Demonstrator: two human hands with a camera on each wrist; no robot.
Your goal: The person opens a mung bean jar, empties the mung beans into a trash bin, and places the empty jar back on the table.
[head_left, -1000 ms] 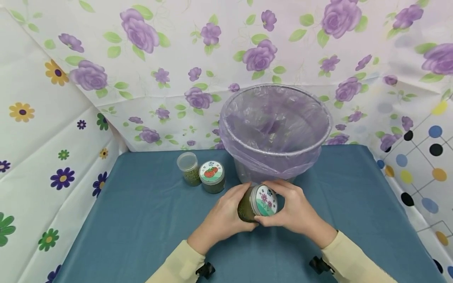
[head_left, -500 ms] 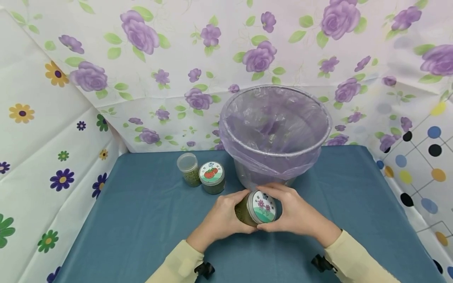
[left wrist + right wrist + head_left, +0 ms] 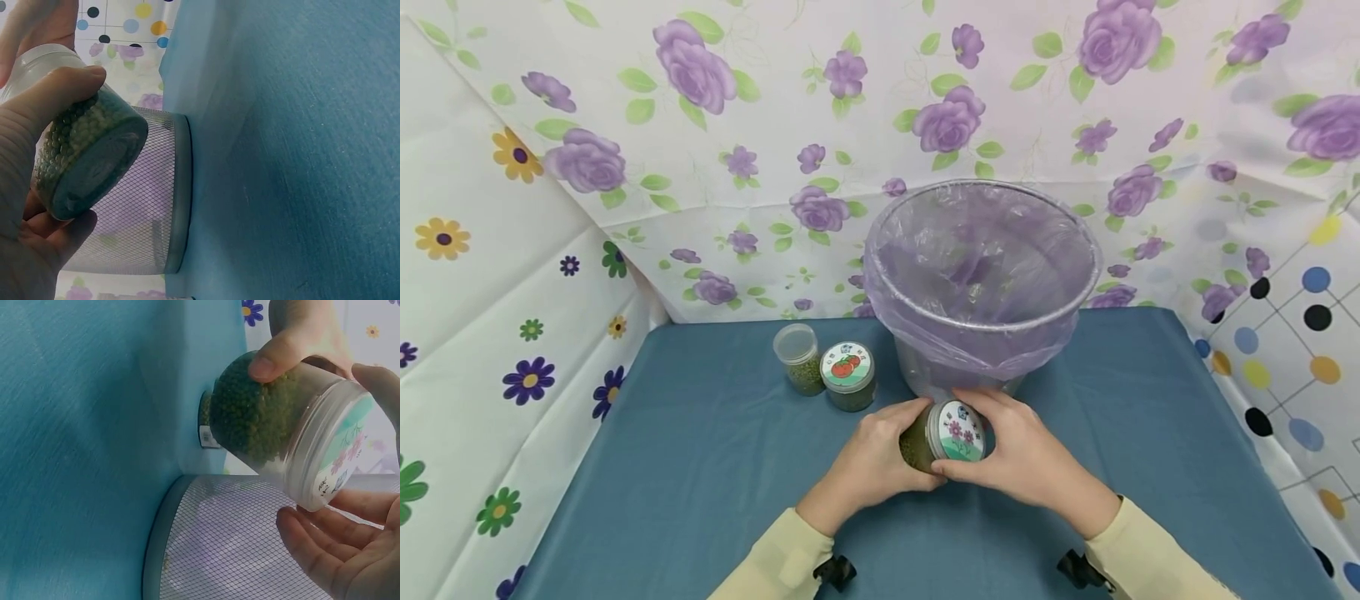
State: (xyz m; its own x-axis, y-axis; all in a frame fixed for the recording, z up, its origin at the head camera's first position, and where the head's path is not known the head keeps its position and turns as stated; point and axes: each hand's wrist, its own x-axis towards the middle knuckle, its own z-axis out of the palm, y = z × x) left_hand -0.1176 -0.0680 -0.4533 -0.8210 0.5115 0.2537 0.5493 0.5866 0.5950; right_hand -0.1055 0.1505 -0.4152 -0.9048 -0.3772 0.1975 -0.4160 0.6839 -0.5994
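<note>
- Head view: the left hand grips the body of a flower-labelled jar, thumb and fingers bent round it.
- Head view: the right hand is curved wide across the jar's lid, thumb at the near side of the rim, fingers at the far side. The lid is on the jar.
- Head view: the jar is tilted, lid to the right, in front of the bin and about midway between the left and right edges of the counter.
- Head view: the bin stands by the counter's back edge, a purple-tinted liner folded over its rim.
- Head view: left of the bin, near the same edge, stand a red-fruit-labelled jar and, just beside it, a slimmer clear jar with green contents.
- Left wrist view: the held jar is clear of the counter, base exposed, green beads inside; the bin's mesh wall shows behind.
- Right wrist view: fingertips meet the lid's rim; whether the lid is turning cannot be told.
</note>
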